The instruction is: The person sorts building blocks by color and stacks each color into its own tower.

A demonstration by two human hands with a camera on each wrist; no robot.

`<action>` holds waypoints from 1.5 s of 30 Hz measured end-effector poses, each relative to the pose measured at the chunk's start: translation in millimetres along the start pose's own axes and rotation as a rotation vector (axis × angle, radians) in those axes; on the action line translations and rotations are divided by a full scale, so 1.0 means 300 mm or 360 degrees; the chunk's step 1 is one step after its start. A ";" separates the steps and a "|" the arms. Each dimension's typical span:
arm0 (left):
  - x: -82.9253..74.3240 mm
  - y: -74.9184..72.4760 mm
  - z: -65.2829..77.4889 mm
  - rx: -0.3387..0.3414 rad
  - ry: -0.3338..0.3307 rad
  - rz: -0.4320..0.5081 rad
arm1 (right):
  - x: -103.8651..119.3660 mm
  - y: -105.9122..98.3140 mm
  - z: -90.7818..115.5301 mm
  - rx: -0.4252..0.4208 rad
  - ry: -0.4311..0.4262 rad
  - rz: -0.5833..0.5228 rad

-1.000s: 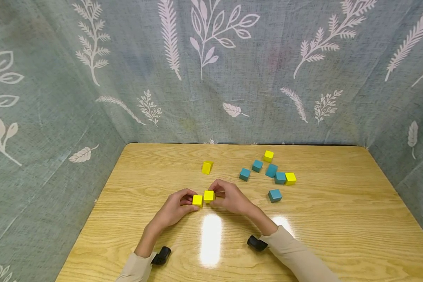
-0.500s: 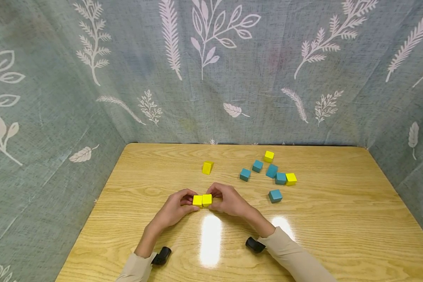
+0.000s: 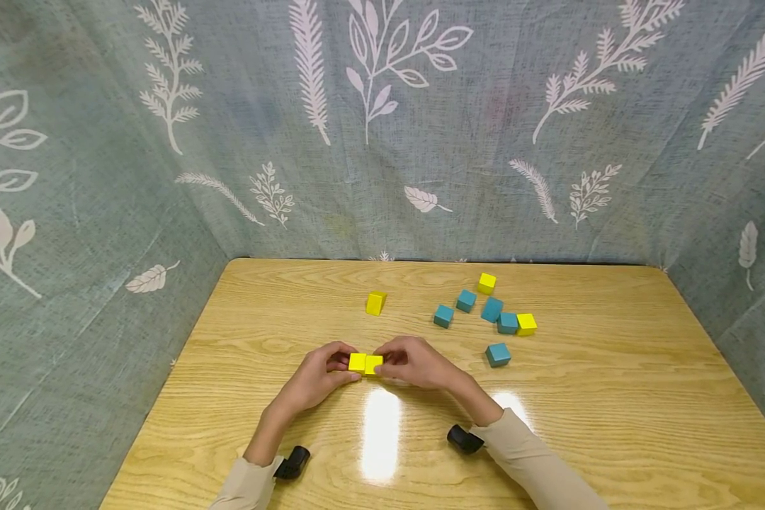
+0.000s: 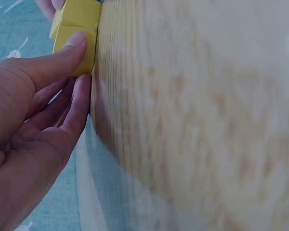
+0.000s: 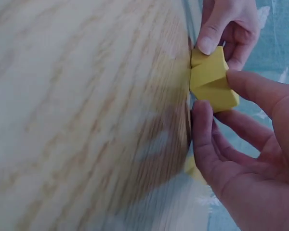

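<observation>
Two yellow cubes sit side by side on the wooden table, faces touching or nearly so. My left hand [image 3: 319, 372] holds the left cube [image 3: 357, 362] between thumb and fingers; in the left wrist view the thumb lies across this cube [image 4: 89, 50]. The right cube [image 3: 371, 364] is pinched by my right hand [image 3: 414, 363], thumb at its front edge and fingers behind. Seen from the right wrist, thumb and fingertips touch the near part of that cube [image 5: 217, 97], which looks slightly turned against its neighbour.
A yellow wedge-like block [image 3: 375, 303] stands behind the hands. To the right lie several blue blocks [image 3: 443, 316], a yellow cube [image 3: 486, 283] at the back and another yellow cube [image 3: 525, 324] touching a blue one. Patterned cloth [image 3: 382, 177] hangs behind the table [image 3: 612, 389].
My right hand has brought its yellow cube left and down against the left cube, and its thumb has shifted onto the cube's front edge. The left hand has stayed in place.
</observation>
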State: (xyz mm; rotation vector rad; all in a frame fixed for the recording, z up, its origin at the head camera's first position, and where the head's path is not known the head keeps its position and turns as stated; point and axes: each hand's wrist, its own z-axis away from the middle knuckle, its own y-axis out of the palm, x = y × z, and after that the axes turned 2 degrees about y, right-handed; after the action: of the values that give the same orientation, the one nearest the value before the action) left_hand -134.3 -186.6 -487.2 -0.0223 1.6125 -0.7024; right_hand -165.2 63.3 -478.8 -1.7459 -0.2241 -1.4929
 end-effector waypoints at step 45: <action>0.010 0.005 0.002 -0.0035 0.0037 -0.0005 | 0.008 0.010 -0.009 0.0042 -0.0131 0.0123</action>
State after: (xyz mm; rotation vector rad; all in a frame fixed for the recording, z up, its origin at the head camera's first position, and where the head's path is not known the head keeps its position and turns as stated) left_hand -133.6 -186.7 -490.4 -0.0330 1.6428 -0.6893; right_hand -164.7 58.7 -478.1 -1.7771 -0.2153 -1.3591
